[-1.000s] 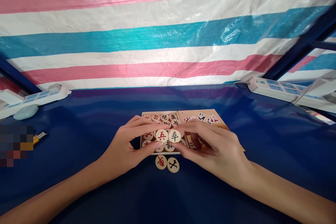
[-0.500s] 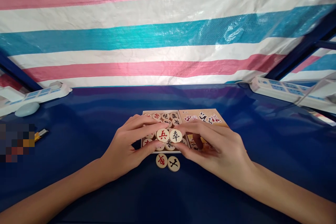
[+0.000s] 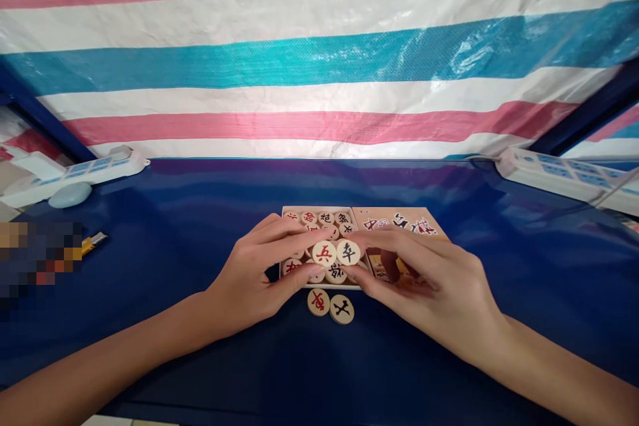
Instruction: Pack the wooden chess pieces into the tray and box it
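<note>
Between the thumb and fingers of my left hand point(image 3: 264, 266) is a round Chinese chess piece with a red character point(image 3: 324, 253). My right hand point(image 3: 434, 269) pinches a matching piece with a black character point(image 3: 348, 252). The two discs sit side by side, faces up, edges touching or nearly so. Under them is a shallow white-rimmed box point(image 3: 344, 287) with several more pieces, partly hidden by my fingers. On the table just in front of the box lie a red-marked piece point(image 3: 318, 302) and a black-marked piece point(image 3: 342, 309).
A printed box lid point(image 3: 439, 229) lies against the box's right side, partly under my right hand. Power strips stand at the left point(image 3: 120, 166) and right point(image 3: 554, 170) on the blue table point(image 3: 224, 373). A pale mouse point(image 3: 70, 195) and a yellow cutter knife point(image 3: 92, 243) lie at left.
The whole view has shifted, so the table things and both hands appear slightly farther right. Both hands keep the same pinch on the same two pieces.
</note>
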Motion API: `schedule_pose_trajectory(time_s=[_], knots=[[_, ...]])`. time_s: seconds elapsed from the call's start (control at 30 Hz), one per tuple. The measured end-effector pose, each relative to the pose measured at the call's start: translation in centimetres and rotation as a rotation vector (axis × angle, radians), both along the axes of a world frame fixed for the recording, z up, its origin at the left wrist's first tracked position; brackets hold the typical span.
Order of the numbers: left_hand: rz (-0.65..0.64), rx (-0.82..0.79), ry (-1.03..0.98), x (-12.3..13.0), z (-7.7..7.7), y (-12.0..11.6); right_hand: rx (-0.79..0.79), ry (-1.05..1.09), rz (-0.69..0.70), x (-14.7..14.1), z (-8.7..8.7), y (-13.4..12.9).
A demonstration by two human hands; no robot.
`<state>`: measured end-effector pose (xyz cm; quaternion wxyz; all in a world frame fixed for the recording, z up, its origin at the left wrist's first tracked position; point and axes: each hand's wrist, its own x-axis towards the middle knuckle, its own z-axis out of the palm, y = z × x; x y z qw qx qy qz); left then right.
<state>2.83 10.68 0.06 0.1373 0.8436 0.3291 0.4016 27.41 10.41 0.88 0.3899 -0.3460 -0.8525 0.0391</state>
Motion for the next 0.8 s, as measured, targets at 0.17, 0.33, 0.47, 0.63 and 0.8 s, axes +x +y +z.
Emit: schedule_pose_trajectory(time_s=[0.17, 0.33, 0.47, 0.63, 0.8], knots=[[0.022, 0.008, 0.002, -0.03, -0.01, -0.03, 0.001, -0.002, -0.006, -0.05, 0.06, -0.07], [0.004, 0.002, 0.008, -0.07, -0.02, 0.00, -0.016, 0.015, 0.004, 0.00, -0.05, -0.10], [-0.005, -0.018, 0.016, -0.23, -0.07, -0.02, -0.004, 0.003, 0.016, 0.06, -0.03, -0.12], [-0.010, -0.014, 0.007, -0.36, -0.16, 0.00, 0.019, -0.029, 0.028, 0.16, 0.06, -0.07], [0.036, -0.054, 0.019, -0.19, -0.07, 0.06, 0.010, -0.015, 0.036, 0.12, -0.09, 0.00]])
